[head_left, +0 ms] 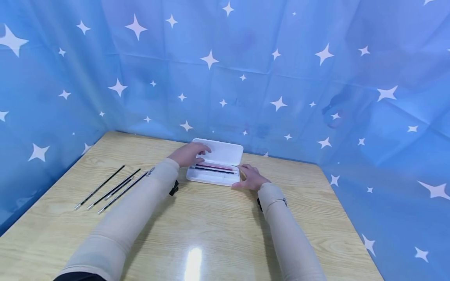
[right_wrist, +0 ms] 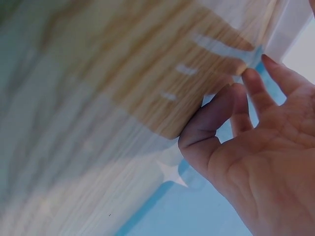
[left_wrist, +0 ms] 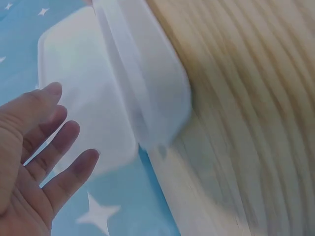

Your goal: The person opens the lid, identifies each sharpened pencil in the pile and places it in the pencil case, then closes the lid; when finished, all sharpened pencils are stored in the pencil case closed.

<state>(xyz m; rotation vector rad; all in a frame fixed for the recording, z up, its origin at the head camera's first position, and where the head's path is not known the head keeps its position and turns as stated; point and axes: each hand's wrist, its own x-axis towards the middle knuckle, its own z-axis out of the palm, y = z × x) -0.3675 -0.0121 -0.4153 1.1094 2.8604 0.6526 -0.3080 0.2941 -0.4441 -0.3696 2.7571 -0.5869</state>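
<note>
A white pencil case [head_left: 211, 178] lies at the back of the table with its lid [head_left: 226, 153] raised. Inside it are a red pencil [head_left: 214, 166] and a dark pencil [head_left: 212, 170]. My left hand [head_left: 190, 154] is in front of the lid's left part, fingers spread and slightly bent; in the left wrist view the hand [left_wrist: 32, 191] holds nothing. At the case's right end, my right hand [head_left: 251, 178] holds it with the thumb by the front corner and fingers by the rear corner. The right wrist view shows this hand [right_wrist: 256, 142] with bent fingers against the case.
Several dark pencils [head_left: 109, 186] with pale ends lie on the left of the wooden table [head_left: 225, 230], beyond the left forearm. A blue cloth [head_left: 246, 70] with white stars hangs behind and at both sides of the table.
</note>
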